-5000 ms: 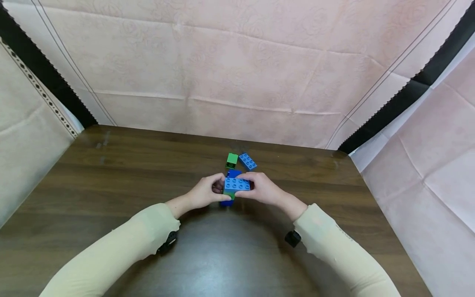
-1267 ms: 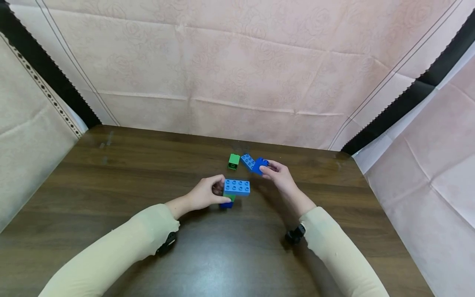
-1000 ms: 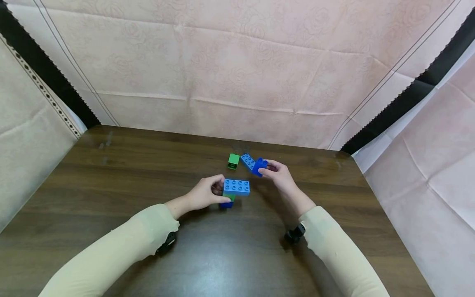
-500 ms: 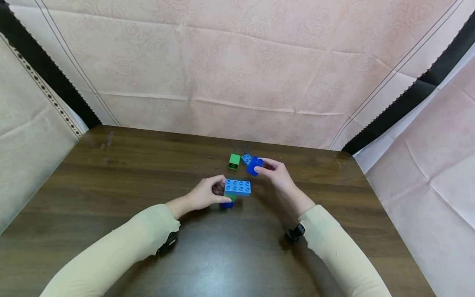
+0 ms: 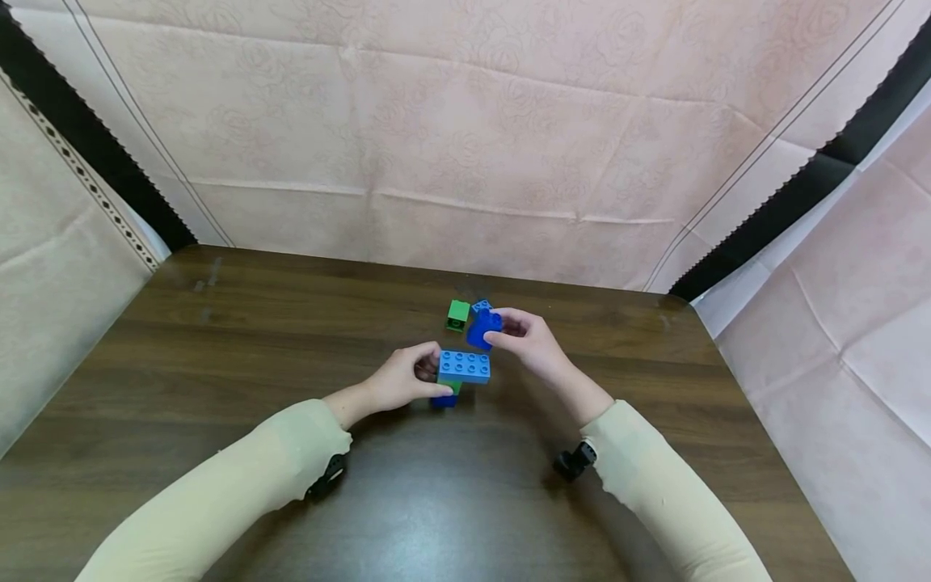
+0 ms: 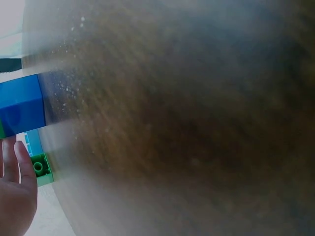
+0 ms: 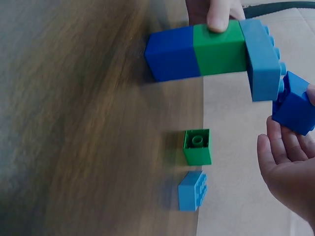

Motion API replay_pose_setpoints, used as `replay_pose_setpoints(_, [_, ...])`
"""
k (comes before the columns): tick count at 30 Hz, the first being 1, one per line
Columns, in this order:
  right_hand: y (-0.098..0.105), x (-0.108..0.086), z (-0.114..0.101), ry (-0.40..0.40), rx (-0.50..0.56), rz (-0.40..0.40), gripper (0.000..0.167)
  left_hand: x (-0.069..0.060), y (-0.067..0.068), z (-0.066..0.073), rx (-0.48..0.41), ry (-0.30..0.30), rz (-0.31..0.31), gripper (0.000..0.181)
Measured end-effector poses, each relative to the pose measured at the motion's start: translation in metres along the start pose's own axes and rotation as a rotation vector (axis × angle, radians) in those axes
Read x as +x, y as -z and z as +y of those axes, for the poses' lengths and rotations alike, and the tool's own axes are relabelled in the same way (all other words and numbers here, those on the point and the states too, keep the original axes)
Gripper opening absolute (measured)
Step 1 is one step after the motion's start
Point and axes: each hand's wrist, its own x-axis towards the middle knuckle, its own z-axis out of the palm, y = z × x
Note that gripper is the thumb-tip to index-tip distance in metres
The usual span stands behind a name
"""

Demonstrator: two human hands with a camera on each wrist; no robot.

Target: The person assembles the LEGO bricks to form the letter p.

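Note:
My left hand [image 5: 396, 378] grips an upright stack of toy building bricks on the table. In the right wrist view the stack has a dark blue brick [image 7: 172, 53] at the bottom, a green brick [image 7: 220, 50] above it and a light blue brick [image 7: 263, 61] across the top. That top brick juts out to the right, studs up. My right hand [image 5: 534, 346] pinches another dark blue brick [image 5: 482, 330] between thumb and fingers, just above and behind the overhanging end. Whether it touches the studs, I cannot tell.
Behind the stack, a loose green brick [image 5: 457, 315] lies on its side on the brown wooden table [image 5: 291, 323]. Beside it is a loose light blue brick [image 5: 482, 305], partly hidden by the held brick. A pale cloth [image 5: 436, 145] hangs beyond the table's far edge.
My right hand has let go of the light blue top brick, picked up the dark blue brick from behind the stack and lately carried it leftward. My left hand has stayed put.

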Motion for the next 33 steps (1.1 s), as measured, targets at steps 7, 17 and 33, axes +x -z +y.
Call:
replay_pose_setpoints(7, [-0.008, -0.004, -0.010, 0.044, -0.039, -0.038, 0.040, 0.000, 0.000, 0.000, 0.003, -0.001, 0.002, 0.031])
replay_pose_setpoints(17, [-0.014, -0.006, -0.011, 0.062, -0.045, -0.074, 0.042, 0.001, 0.000, -0.003, -0.021, -0.004, -0.006, 0.034])
replay_pose_setpoints(33, [-0.013, -0.008, -0.011, 0.082, -0.041, -0.078, 0.043, -0.002, 0.002, 0.004, -0.059, 0.026, 0.086, 0.049])
